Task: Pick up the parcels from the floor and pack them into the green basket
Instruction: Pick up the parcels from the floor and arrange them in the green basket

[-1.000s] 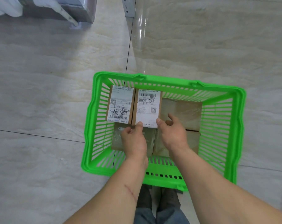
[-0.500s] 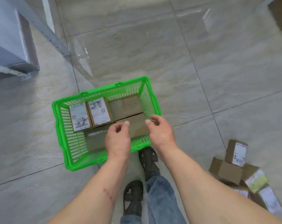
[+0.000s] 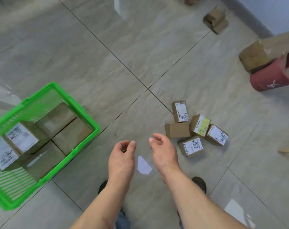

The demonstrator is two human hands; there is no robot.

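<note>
The green basket [image 3: 84, 116] stands on the floor at the left, with several brown parcels packed inside; two of them, labelled parcels [image 3: 21, 138], show white labels on top. A cluster of several small parcels [image 3: 195, 129] lies on the tiles to the right of centre. My left hand [image 3: 122, 156] and my right hand [image 3: 163, 151] hover side by side between basket and cluster, both empty with fingers loosely curled. The right hand is just left of the nearest labelled parcel [image 3: 191, 146], not touching it.
A larger taped cardboard box [image 3: 262, 50] leans on a red cylinder [image 3: 269, 76] at the right edge. More brown boxes [image 3: 215, 20] lie near the far wall. A white paper scrap [image 3: 143, 165] lies between my hands. My feet [image 3: 198, 182] are below.
My hands have left the basket empty. My view has swung right, so the basket now sits at the left and the parcel cluster is near my right hand.
</note>
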